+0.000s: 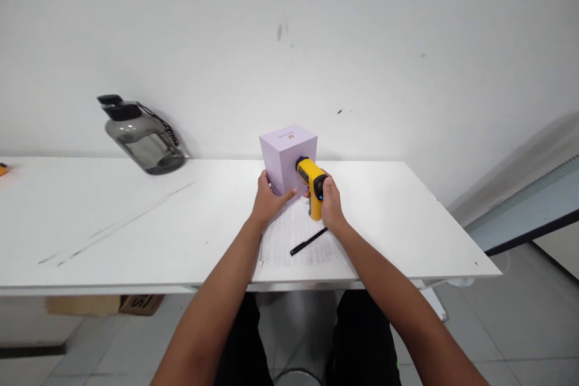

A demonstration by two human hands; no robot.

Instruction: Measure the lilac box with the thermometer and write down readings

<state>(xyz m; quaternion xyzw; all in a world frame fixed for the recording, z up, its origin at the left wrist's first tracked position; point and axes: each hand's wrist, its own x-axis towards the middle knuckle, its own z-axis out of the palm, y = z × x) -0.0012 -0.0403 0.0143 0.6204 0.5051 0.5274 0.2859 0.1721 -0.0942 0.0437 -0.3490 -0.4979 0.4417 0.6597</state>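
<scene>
Left hand [268, 200]: being closed on the purple box [281, 163], low at its near left corner; thumb being laid across the front face, fingers being wrapped onto the left side.
Right hand [333, 204]: being closed around the handle of the yellow tool [311, 176], gun-shaped, black-trimmed; trigger finger being mostly hidden, so any squeeze cannot be told.
Box spot: being held upright near the back of the worktop [384, 217], close to the wall [362, 60], between the hands; base being partly covered by the left hand and tool.
Tool nose: being pointed at the box's right-hand front face; contact or slight gap cannot be told from this angle.
Paper [278, 247]: being overlain by the pen [307, 242], just in front of the box.
Bottle [147, 139]: being left untouched at the back left, well apart from both hands.
Box hold, judged: best being done with light, even pressure low down, so that turning is being prevented and the front face is being left free.
Tool hold, judged: best being done with the wrist firm and the nose being lined up squarely with the face; pushing being avoided, since the box could be slid or tipped.
Pen care: sleeve-free right forearm being best held clear, so that rolling is being avoided.
</scene>
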